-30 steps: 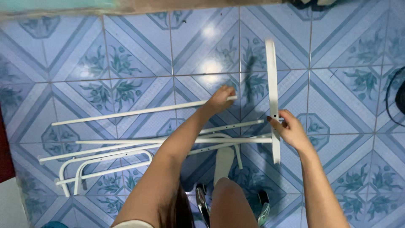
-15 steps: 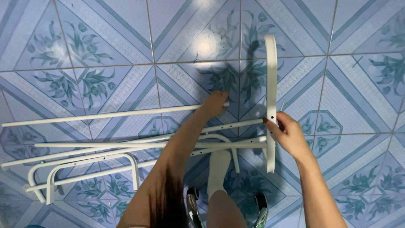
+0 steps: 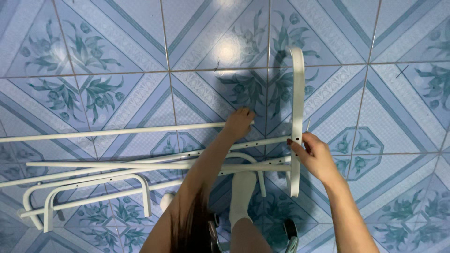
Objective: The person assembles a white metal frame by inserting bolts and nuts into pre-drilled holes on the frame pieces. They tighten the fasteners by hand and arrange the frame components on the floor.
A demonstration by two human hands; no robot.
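Currently the right hand has its grip clamped on the upright white bar, where the horizontal white tubes meet it. Left hand rests fingers-spread on the top tube, left of the bar, on the blue tiled floor.
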